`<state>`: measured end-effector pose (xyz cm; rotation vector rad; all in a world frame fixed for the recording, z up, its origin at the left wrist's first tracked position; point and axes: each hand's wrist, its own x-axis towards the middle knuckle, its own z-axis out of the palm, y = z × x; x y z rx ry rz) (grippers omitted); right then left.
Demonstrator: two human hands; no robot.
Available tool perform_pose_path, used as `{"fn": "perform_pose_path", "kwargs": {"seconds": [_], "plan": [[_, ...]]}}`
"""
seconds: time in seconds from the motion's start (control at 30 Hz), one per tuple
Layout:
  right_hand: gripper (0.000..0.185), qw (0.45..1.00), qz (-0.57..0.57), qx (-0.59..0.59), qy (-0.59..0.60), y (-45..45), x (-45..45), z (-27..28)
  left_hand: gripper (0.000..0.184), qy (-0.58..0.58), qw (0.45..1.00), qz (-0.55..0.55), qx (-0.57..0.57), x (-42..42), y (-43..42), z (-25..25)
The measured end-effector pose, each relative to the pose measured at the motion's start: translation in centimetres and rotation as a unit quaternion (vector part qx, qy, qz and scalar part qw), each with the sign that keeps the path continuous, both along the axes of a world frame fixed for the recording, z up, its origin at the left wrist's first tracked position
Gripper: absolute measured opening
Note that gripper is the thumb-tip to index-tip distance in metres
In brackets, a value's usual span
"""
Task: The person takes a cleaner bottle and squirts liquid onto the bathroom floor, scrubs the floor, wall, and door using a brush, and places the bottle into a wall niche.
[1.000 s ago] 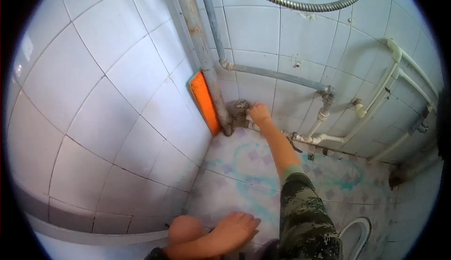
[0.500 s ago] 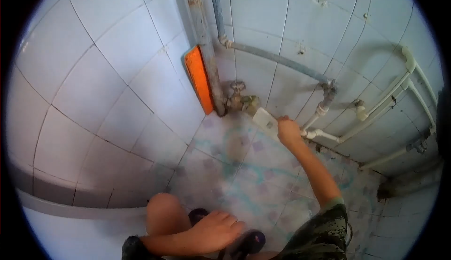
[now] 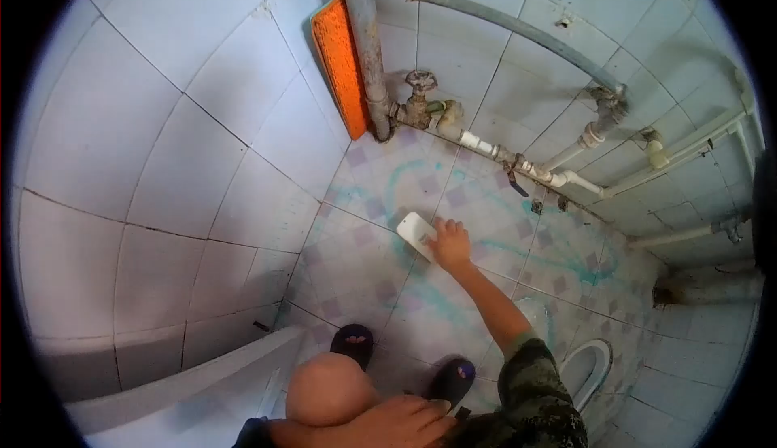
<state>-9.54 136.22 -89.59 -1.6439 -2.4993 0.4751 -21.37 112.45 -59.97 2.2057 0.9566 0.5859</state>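
Observation:
My right hand [image 3: 450, 246] reaches over the tiled floor [image 3: 364, 262], its fingers closed on a flat white rectangular object [image 3: 415, 231], which looks like a brush seen from its back. The underside of that object is hidden. Blue-green liquid streaks [image 3: 429, 296] lie on the floor around it. Low in the view, my left hand [image 3: 405, 424] rests across my knee [image 3: 328, 391], its fingers spread a little and holding nothing.
An orange pad [image 3: 340, 67] leans in the corner beside a vertical pipe [image 3: 366, 51]. A valve [image 3: 418, 96] and low pipes [image 3: 558, 178] run along the wall's foot. A squat toilet's rim [image 3: 595, 375] is at lower right. Dark slippers [image 3: 352, 344] are on my feet.
My right hand has moved from the valve and pipes in the corner down over the floor, bringing the white object along. The camera's view has shifted lower. My left hand stays at my knee.

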Motion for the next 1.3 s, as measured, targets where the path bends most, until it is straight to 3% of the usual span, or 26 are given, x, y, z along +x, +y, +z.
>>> {"fn": "perform_pose_path", "kwargs": {"seconds": [0.1, 0.17, 0.23, 0.37, 0.43, 0.53, 0.6, 0.63, 0.77, 0.9, 0.97, 1.03, 1.1, 1.17, 1.23, 1.3], "plan": [[0.059, 0.996, 0.086, -0.009, 0.020, -1.6, -1.2, -0.4, 0.038, 0.026, 0.996, -0.051, -0.061, -1.9, 0.3, 0.4], [0.061, 0.996, 0.091, 0.006, 0.020, -2.5, -2.3, -3.1, 0.039, 0.049, 0.994, -0.068, -0.074, -3.2, 0.4, 0.1], [0.067, 0.992, 0.121, 0.038, 0.000, -3.5, -4.3, -4.5, 0.040, 0.079, 0.992, -0.011, -0.101, -4.5, 0.1, -0.7], [0.062, 0.975, 0.201, 0.073, 0.055, -2.8, -9.9, -4.4, 0.043, 0.127, 0.986, -0.002, -0.110, -6.8, 0.8, -1.4], [0.058, 0.974, 0.174, 0.130, 0.058, 0.9, -12.4, -5.2, 0.043, 0.116, 0.987, -0.006, -0.110, -7.0, 1.4, -1.7], [0.050, 0.990, -0.006, 0.131, 0.059, 9.5, -11.5, -6.3, 0.043, 0.110, 0.988, -0.003, -0.112, -7.4, 2.6, -2.1], [0.045, 0.966, -0.180, 0.179, 0.038, 12.7, -6.6, -5.5, 0.043, 0.111, 0.987, -0.005, -0.114, -7.4, 3.0, -2.1], [0.046, 0.944, -0.217, 0.249, 0.005, 12.9, -3.3, -5.7, 0.044, 0.112, 0.987, -0.007, -0.113, -7.3, 3.2, -2.1], [0.058, 0.913, -0.325, 0.219, -0.112, 8.0, 7.4, -7.4, 0.044, 0.121, 0.987, -0.012, -0.105, -7.2, 3.8, -2.2], [0.068, 0.968, -0.226, 0.112, -0.002, 2.7, -0.2, -4.9, 0.044, 0.127, 0.986, -0.014, -0.107, -7.4, 4.3, -2.1], [0.067, 0.974, -0.135, 0.178, 0.047, 3.7, -5.9, -5.9, 0.044, 0.129, 0.986, -0.012, -0.108, -7.4, 4.4, -2.2], [0.065, 0.976, -0.108, 0.181, 0.050, 7.4, -10.4, -5.4, 0.044, 0.132, 0.985, -0.011, -0.107, -7.5, 4.5, -2.3], [0.063, 0.990, -0.110, 0.081, 0.032, 11.9, -13.5, -3.3, 0.044, 0.131, 0.985, -0.009, -0.109, -7.6, 4.7, -2.3], [0.063, 0.992, -0.106, 0.066, 0.022, 14.3, -15.4, -2.8, 0.044, 0.133, 0.985, -0.008, -0.109, -7.7, 4.9, -2.4], [0.062, 0.993, -0.103, 0.048, 0.005, 14.0, -16.8, -3.0, 0.044, 0.136, 0.985, -0.008, -0.111, -7.9, 5.1, -2.4], [0.060, 0.995, -0.015, 0.101, -0.005, 11.3, -17.6, -3.1, 0.044, 0.137, 0.984, -0.005, -0.109, -8.1, 5.4, -2.4]]}}
